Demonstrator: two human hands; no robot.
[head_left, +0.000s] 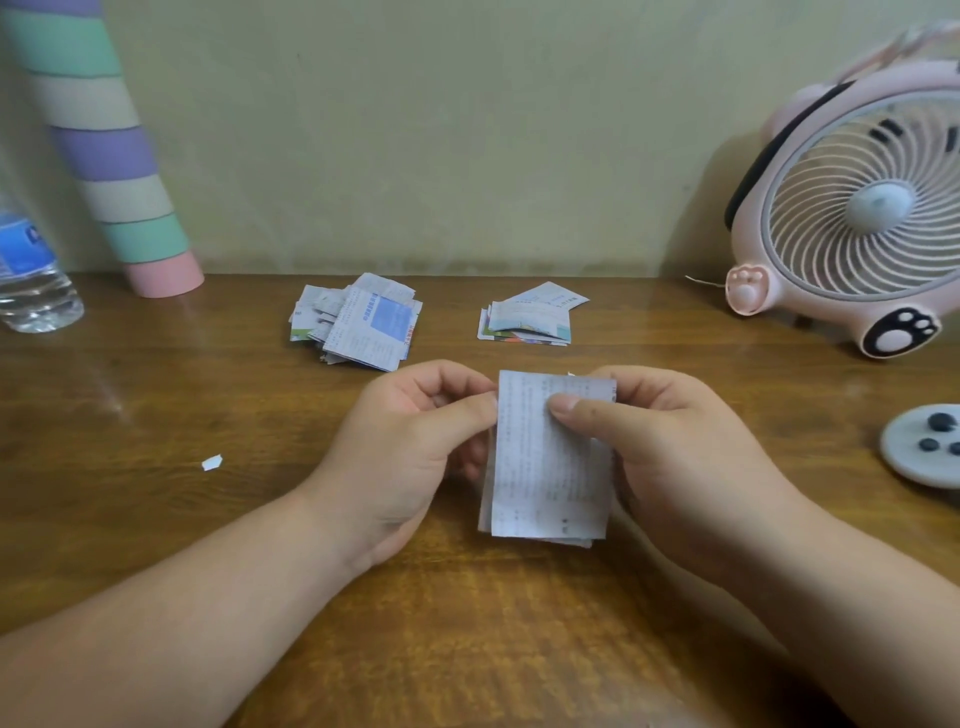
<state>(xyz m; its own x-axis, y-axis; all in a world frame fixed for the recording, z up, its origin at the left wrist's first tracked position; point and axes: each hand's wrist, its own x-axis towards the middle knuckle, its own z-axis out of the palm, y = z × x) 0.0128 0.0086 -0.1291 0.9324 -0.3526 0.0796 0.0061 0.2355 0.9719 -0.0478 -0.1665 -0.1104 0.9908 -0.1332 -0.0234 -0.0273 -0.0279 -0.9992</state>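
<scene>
A small stack of printed paper slips (545, 478) is held upright over the wooden table (156, 405). My right hand (670, 447) grips the stack from the right, with its thumb pressed on the front sheet near the top. My left hand (410, 441) pinches the stack's upper left edge between thumb and fingers. Beyond my hands lie two piles of similar printed slips: a loose, spread one (358, 325) at centre left and a tidier one (530, 317) at centre right.
A pink desk fan (857, 208) with paw feet stands at the back right. A round grey disc (919, 447) with dark buttons lies at the right edge. A water bottle (31, 270) and a pastel striped tube (104, 150) stand at the back left. A tiny paper scrap (212, 462) lies left of my hands.
</scene>
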